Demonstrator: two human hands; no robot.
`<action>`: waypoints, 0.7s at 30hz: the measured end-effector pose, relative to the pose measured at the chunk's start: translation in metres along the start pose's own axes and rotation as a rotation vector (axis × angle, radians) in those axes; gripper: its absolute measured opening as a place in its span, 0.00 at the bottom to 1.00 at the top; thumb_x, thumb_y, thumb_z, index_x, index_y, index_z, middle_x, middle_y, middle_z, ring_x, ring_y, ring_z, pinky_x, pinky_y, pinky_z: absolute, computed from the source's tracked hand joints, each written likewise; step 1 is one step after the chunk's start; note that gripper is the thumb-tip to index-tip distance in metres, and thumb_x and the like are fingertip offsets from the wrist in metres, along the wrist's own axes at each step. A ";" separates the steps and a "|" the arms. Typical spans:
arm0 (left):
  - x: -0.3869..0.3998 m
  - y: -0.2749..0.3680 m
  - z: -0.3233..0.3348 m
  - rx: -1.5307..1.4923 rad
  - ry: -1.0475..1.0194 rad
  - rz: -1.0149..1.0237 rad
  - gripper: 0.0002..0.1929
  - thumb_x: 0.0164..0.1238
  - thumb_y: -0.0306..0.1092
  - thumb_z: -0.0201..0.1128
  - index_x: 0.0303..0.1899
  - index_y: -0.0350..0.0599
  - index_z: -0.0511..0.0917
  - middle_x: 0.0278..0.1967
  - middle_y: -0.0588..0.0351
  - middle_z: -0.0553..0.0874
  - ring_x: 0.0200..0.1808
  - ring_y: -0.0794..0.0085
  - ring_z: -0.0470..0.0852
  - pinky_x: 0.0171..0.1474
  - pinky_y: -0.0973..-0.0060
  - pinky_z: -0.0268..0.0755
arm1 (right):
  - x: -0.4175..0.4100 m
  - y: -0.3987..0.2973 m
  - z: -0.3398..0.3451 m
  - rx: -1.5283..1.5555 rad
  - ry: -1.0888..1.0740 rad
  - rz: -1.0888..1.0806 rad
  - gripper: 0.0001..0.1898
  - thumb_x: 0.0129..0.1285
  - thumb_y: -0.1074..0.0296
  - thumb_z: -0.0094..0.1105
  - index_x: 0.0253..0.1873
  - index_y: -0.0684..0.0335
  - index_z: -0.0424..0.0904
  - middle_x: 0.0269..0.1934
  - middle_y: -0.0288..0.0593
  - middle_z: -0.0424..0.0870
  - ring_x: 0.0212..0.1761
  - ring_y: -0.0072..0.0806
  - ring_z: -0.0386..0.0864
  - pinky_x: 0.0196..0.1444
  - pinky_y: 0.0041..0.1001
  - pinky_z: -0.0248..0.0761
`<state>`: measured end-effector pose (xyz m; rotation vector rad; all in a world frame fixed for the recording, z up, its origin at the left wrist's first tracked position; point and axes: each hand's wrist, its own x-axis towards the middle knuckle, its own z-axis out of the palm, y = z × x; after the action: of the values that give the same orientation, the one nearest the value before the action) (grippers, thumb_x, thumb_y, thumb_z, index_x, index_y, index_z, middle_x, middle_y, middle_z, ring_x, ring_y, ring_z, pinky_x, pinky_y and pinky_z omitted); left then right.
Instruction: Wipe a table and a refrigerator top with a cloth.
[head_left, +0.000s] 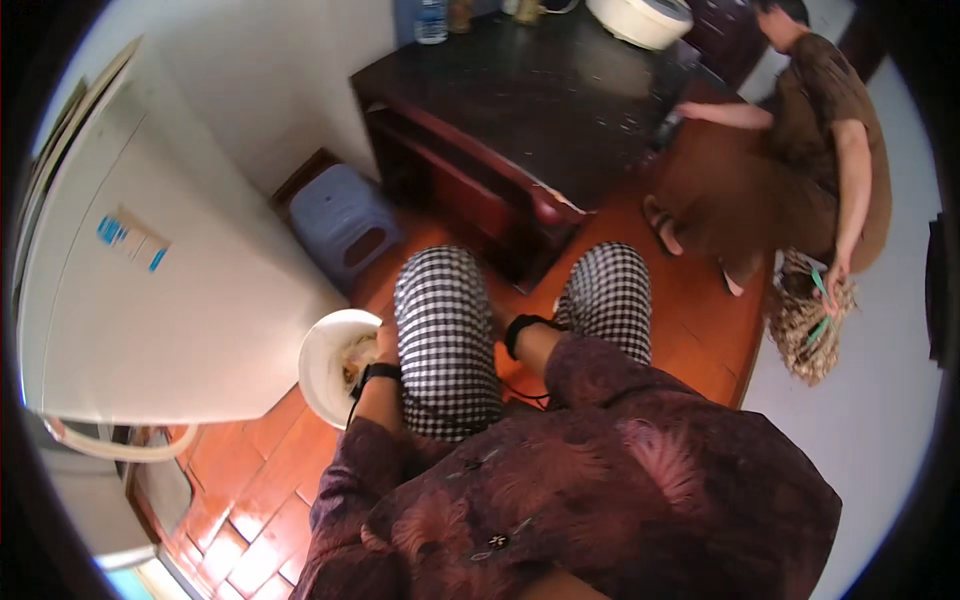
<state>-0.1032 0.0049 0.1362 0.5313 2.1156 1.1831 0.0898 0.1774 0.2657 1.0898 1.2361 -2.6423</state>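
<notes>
My left hand (386, 346) is beside my left knee, at the right rim of a white bucket (319, 375) that has light scraps in its bottom. The knee covers part of the hand, so its fingers cannot be made out. A black band is on that wrist. My right hand (504, 319) reaches down between my knees, mostly hidden behind the checked trouser leg (446, 337). Another black band circles the right wrist. Whether the right hand holds anything is not visible.
A dark wooden table (525, 97) with a white appliance (641, 21) stands ahead. A blue-grey plastic stool (337, 210) and a large pale cabinet-like panel (172, 300) are left. At right, a crouching person (817, 150) holds a bundle of dried garlic bulbs (810, 337).
</notes>
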 end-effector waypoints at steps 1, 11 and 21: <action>-0.015 0.022 0.004 -0.236 -0.198 -0.023 0.23 0.65 0.49 0.50 0.51 0.41 0.75 0.51 0.49 0.80 0.50 0.61 0.79 0.52 0.68 0.71 | -0.007 0.003 -0.013 0.051 0.069 0.124 0.31 0.67 0.47 0.43 0.69 0.59 0.53 0.68 0.48 0.56 0.67 0.39 0.59 0.63 0.38 0.61; -0.070 0.053 -0.021 -0.432 -0.254 -0.080 0.22 0.72 0.44 0.40 0.62 0.42 0.62 0.58 0.53 0.71 0.57 0.68 0.71 0.59 0.70 0.65 | -0.037 -0.025 0.014 0.110 -0.001 0.033 0.27 0.66 0.46 0.43 0.61 0.61 0.67 0.63 0.47 0.65 0.62 0.38 0.65 0.58 0.39 0.63; -0.091 0.103 -0.003 -0.934 -0.203 -0.310 0.21 0.72 0.41 0.46 0.55 0.33 0.73 0.47 0.50 0.81 0.44 0.69 0.80 0.45 0.76 0.72 | -0.059 -0.038 0.040 0.143 0.099 0.057 0.34 0.67 0.41 0.38 0.68 0.59 0.52 0.66 0.50 0.58 0.65 0.41 0.60 0.61 0.42 0.64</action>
<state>-0.0378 -0.0004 0.2570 -0.1048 1.2073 1.6507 0.0998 0.1607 0.3440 1.2703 1.0265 -2.6991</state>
